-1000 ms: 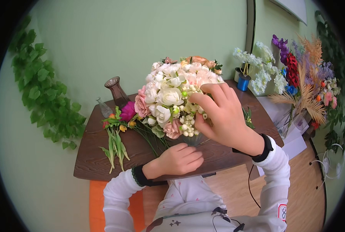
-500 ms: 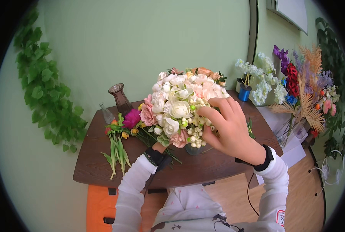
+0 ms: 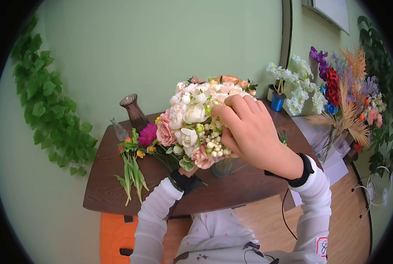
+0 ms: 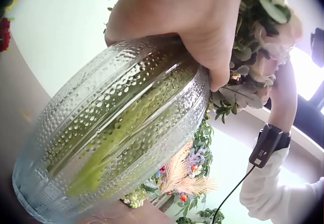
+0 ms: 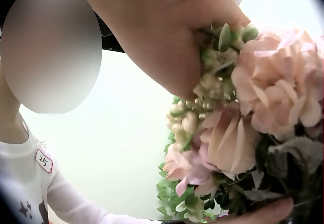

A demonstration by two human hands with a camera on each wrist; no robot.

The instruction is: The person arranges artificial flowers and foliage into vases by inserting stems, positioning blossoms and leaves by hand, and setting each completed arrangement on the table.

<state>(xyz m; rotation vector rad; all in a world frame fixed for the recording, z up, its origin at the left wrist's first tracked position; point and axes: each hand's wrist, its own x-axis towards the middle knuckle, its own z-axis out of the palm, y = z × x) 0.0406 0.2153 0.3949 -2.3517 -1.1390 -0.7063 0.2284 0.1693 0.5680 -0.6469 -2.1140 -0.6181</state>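
A dense bouquet [image 3: 194, 113] of white, peach and pink flowers stands in a dimpled clear glass vase [image 4: 116, 133], green stems showing through the glass. My left hand [image 4: 177, 11] grips the vase around its neck; in the head view the flowers hide most of that hand. My right hand [image 3: 256, 136] is at the bouquet's right front, curled fingers pinching a sprig of cream-white berries [image 3: 214, 143]. Pale pink flowers [image 5: 276, 79] sit beside its thumb in the right wrist view.
On the table [image 3: 249, 189], a magenta flower [image 3: 147, 134] and green-stemmed tulips [image 3: 130, 176] lie at left. Behind them stand a brown glass vase [image 3: 133, 111] and a small clear bottle [image 3: 118, 128]. A blue pot [image 3: 278, 101] is at the back right. More flowers [image 3: 337, 92] stand beyond the table.
My left hand has moved from the table front to under the bouquet, onto the vase's neck. The bouquet has shifted slightly left in the last half second. My right hand stays at the berries.
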